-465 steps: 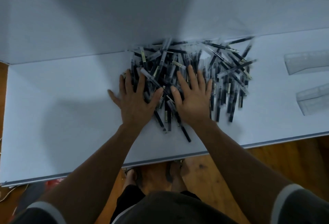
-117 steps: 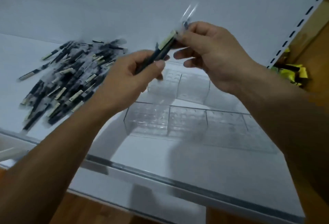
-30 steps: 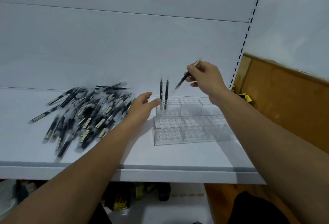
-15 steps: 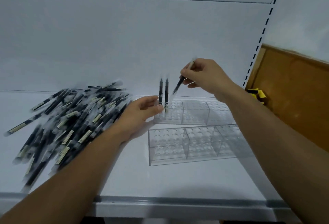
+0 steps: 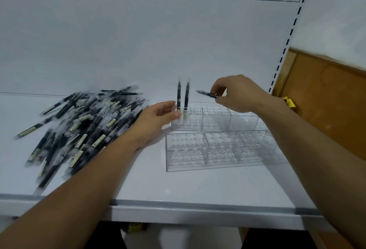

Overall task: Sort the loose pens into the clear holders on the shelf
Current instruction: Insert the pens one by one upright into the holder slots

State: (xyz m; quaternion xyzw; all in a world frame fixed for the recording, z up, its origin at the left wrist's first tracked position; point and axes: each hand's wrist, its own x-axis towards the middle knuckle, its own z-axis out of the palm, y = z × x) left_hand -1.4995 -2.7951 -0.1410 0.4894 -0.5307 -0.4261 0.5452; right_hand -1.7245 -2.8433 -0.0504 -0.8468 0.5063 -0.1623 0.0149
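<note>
Fingertips [image 5: 213,90] of your right hand [image 5: 237,94] pinched a pen [image 5: 206,94] over the rear clear holder [image 5: 215,118], seemingly ready to slot beside two upright pens [image 5: 183,98]. Your left hand [image 5: 156,118] gripped that holder's left end, likely steadying it. Loose pens [image 5: 79,126] lay piled at the shelf's [image 5: 198,185] left.

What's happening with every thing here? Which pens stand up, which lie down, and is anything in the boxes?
Standing pens: two, upright in the back holder, left end.
Held pen: nearly level, pinched by the right hand.
Pen pile: lying loose on the shelf.
Back holder: two pens in, other holes empty.
Front holder: empty.
Left hand: holds the back holder's left end.
</note>
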